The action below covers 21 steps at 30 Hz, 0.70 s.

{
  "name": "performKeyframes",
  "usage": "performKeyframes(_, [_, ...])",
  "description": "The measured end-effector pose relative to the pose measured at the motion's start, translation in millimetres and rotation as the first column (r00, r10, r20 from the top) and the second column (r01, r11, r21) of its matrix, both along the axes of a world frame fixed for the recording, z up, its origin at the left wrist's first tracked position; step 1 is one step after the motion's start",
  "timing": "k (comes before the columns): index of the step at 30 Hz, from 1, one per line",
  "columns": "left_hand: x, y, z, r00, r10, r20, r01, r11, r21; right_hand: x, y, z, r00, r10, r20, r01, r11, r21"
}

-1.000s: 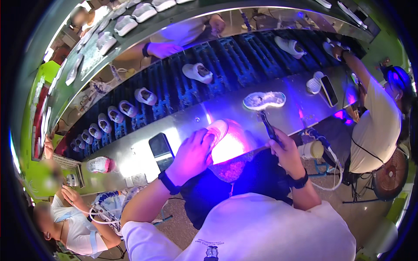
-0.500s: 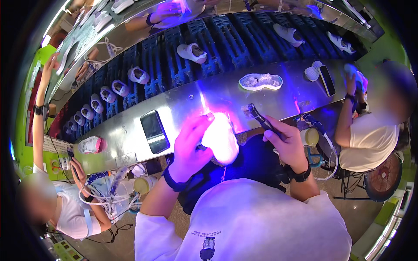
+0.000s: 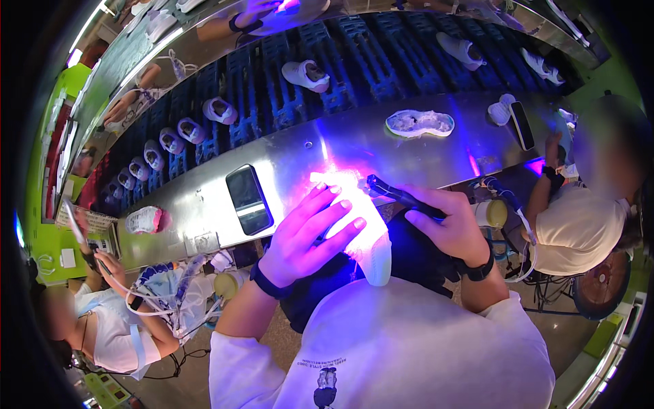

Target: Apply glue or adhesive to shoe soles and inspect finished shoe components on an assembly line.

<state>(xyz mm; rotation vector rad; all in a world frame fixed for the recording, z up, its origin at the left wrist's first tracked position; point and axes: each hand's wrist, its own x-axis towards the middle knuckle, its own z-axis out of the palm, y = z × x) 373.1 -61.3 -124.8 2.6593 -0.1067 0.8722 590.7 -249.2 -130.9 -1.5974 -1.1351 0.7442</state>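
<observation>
Bright violet-white light washes over a pale shoe (image 3: 373, 240) at the bench's near edge, hiding its detail. My left hand (image 3: 310, 232) is closed on it, fingers lying across its top, and one end of the shoe points toward my body. My right hand (image 3: 446, 221) grips a black-handled brush (image 3: 403, 195). The brush's head meets the shoe's right side, its bristles lost in the glare. Beyond, on the metal bench (image 3: 300, 163), lies a white shoe sole (image 3: 417, 124).
A dark phone (image 3: 249, 204) lies left of my hands, with another white sole (image 3: 144, 219) farther left. Behind the bench, a blue slatted conveyor (image 3: 272, 102) carries several light shoes (image 3: 306, 75). Co-workers sit on both sides. A yellow-lidded container (image 3: 496, 213) stands by my right wrist.
My right hand has brought the brush leftward to the shoe. The shoe has turned, its near end now lower toward me, and my left fingers lie over it. The left co-worker's raised arm has come down.
</observation>
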Motion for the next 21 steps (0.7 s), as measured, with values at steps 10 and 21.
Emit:
performKeyframes(10, [14,13,-21,0.992,0.083,-0.096,-0.083,0.997,0.007,16,-30,-19,0.973,0.064,-0.222,-0.102,0.981,-0.163])
performKeyframes(21, [23,-8,-33,0.960,0.246,-0.135,-0.269,0.944,-0.189,24,-26,-31,0.930,0.049,-0.365,-0.105,0.985,-0.135])
